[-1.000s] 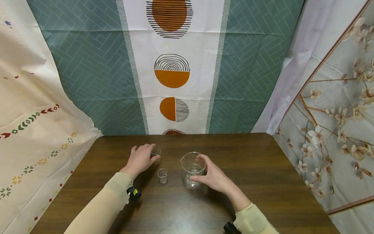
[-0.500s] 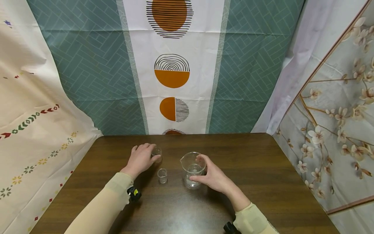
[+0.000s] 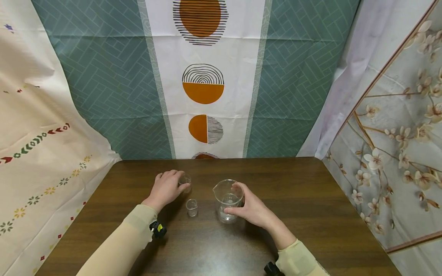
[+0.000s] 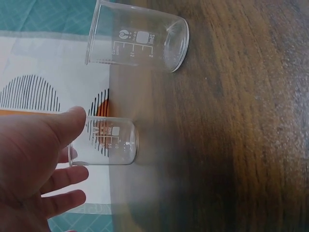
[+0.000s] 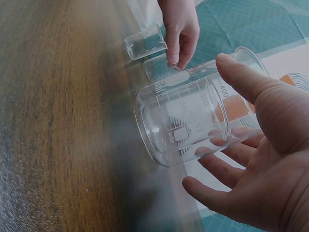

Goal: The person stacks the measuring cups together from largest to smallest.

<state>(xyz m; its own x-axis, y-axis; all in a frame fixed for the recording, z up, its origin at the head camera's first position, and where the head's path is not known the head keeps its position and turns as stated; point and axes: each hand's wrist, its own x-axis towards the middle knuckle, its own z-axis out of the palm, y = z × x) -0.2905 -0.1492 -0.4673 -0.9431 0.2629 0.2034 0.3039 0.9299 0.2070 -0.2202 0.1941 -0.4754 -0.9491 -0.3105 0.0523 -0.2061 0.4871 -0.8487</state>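
In the head view my left hand (image 3: 166, 190) pinches the rim of a small glass beaker (image 3: 185, 180) at the table's back, left of centre; in the left wrist view this beaker (image 4: 113, 142) stands upright on the table between thumb and fingers. Nearer the front stands the smallest beaker (image 3: 192, 208), marked 25 ml, apart from both hands. My right hand (image 3: 253, 207) holds a large spouted beaker (image 3: 221, 197) from its right side, thumb in front and fingers behind. Another beaker (image 5: 186, 116) sits nested inside the large one. All the glass is clear.
The dark brown wooden table (image 3: 304, 214) extends around the beakers. A green and white patterned cloth (image 3: 293, 96) hangs behind its back edge. Cream cloth (image 3: 51, 153) borders the left, and a floral panel (image 3: 397, 153) borders the right.
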